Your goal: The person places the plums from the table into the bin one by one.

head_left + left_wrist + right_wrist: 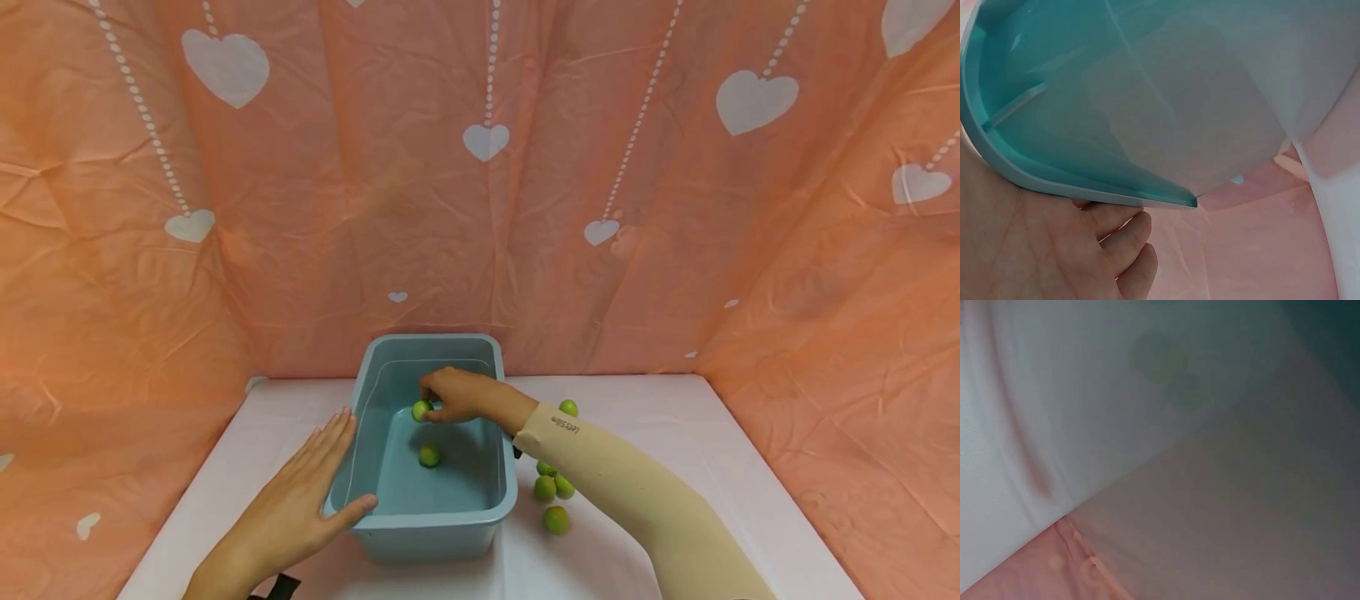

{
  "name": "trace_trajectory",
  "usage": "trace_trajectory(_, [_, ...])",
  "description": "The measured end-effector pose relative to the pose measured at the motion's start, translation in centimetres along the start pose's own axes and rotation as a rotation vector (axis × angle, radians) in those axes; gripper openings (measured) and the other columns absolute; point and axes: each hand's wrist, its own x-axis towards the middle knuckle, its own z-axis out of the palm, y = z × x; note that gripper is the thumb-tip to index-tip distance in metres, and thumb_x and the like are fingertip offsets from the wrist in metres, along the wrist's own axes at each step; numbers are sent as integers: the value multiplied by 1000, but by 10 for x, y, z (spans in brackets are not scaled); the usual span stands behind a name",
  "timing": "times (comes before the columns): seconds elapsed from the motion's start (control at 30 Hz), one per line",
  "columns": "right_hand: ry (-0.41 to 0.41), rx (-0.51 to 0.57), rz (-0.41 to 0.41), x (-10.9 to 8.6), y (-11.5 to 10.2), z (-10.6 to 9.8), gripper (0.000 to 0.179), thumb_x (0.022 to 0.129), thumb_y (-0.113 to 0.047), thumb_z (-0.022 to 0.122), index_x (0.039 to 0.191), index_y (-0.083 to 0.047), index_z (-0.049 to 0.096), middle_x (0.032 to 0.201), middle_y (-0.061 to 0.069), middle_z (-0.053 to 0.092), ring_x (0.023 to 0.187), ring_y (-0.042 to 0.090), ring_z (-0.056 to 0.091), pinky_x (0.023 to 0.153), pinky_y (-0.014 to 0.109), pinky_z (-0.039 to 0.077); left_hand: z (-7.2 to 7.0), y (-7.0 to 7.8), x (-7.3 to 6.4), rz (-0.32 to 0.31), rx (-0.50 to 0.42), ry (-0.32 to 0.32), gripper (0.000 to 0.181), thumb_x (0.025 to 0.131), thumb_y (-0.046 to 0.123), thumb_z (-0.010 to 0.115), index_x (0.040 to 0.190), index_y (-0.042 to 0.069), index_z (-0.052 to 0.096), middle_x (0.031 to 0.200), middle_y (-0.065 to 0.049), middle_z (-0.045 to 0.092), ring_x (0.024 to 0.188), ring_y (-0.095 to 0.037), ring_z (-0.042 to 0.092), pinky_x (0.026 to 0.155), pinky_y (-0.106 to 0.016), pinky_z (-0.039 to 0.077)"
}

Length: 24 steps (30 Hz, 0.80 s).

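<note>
A blue-grey plastic basin [427, 523] stands on the table. Inside it, my right hand [463, 395] pinches a green lime [422, 411] between thumb and fingers, above the basin's floor. Another lime [430, 455] lies on the bottom. With fingers straight, my left hand [300, 492] rests against the basin's left rim; the left wrist view shows its palm and fingers [1132, 240] along the outside of the rim [1054, 187]. The right wrist view is dim and hazy, and my right hand does not show there.
Right of the basin, several limes [557, 520] lie on the white tabletop [660, 417], partly hidden by my sleeved right forearm [622, 483]. An orange curtain with white hearts [555, 308] encloses the back and sides, close behind the basin.
</note>
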Motion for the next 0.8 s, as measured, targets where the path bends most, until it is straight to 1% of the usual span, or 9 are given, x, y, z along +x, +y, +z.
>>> trace_trajectory(0.1, [-3,-9,-1,0,0,0,20,100,-23,78,111,-7,73,104,9,72,89,14,62,81,25,54,0,0,0,2,0,-1,99,101,62,66,168,-1,29,177,-16,24,162,-39,26,122,-7,-9])
trace_trajectory(0.3, [-22,-24,7,0,0,1,29,103,-24,75,121,-1,73,114,12,73,98,16,65,88,28,57,0,0,0,-1,1,-3,99,101,63,65,168,-1,29,177,-16,23,162,-38,25,123,-8,-9])
trace_trajectory(0.43, [-26,-22,10,0,0,0,28,104,-25,74,121,-2,72,116,14,73,99,17,65,89,30,57,0,0,0,-5,-1,-5,99,101,63,65,169,0,28,177,-16,23,162,-39,25,123,-8,-9])
trace_trajectory(0.6, [13,10,-21,-1,0,-1,23,104,-22,73,118,-4,72,114,13,74,102,22,69,89,29,57,1,0,0,2,5,4,99,101,61,66,168,0,29,177,-16,24,162,-39,26,123,-8,-8])
trace_trajectory(0.7, [49,54,-50,-3,0,-3,21,104,-18,73,118,-3,72,113,12,74,105,27,71,89,29,58,1,0,-1,0,6,8,98,101,61,67,168,0,29,177,-16,24,161,-39,27,123,-8,-8])
trace_trajectory(0.8, [76,92,-72,-5,0,-5,20,104,-16,72,118,-1,72,112,11,73,104,28,70,90,29,58,1,0,-1,-4,3,9,98,101,62,66,168,0,29,177,-16,25,162,-39,27,123,-8,-8])
